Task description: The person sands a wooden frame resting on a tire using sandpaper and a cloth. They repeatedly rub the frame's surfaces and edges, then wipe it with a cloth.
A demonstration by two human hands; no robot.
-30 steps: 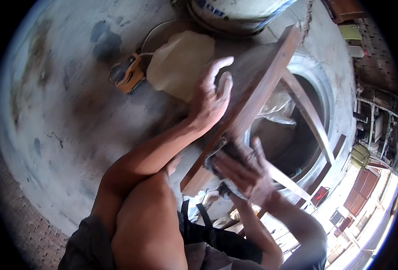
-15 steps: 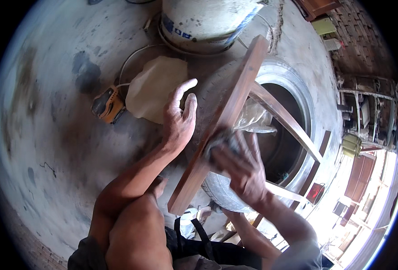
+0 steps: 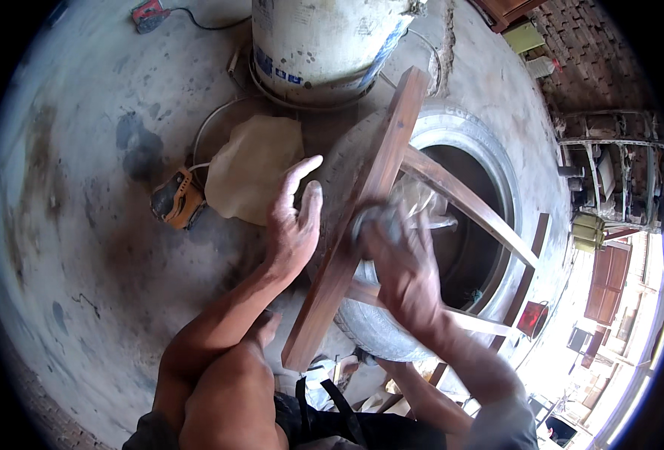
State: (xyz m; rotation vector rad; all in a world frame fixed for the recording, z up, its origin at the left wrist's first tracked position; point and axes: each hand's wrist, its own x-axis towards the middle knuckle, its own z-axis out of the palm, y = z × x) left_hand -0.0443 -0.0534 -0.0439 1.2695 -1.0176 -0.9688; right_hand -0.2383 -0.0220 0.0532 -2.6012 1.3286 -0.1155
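A reddish-brown wooden frame (image 3: 393, 139) leans over a car tyre (image 3: 380, 326), its long thick rail running from far right to near left. My right hand (image 3: 403, 270), blurred by motion, presses a dark grey pad (image 3: 371, 219) onto the middle of that rail. The pad's exact kind is smeared. To the left of the rail, my left hand (image 3: 293, 225) is raised with thumb and forefinger apart, holding nothing. Behind it on the floor lies a piece of tan sheet (image 3: 253, 169).
An orange-and-black power sander (image 3: 178, 199) rests on the concrete floor at left. A large white bucket (image 3: 324, 52) stands at the far side. Beyond it to the left is a red corded tool (image 3: 149, 15). Clear plastic (image 3: 422, 196) sits inside the tyre's opening.
The pad under my right hand has slid along the rail toward its far end. My left hand keeps its pose. The view has shifted slightly, bringing the red tool into sight.
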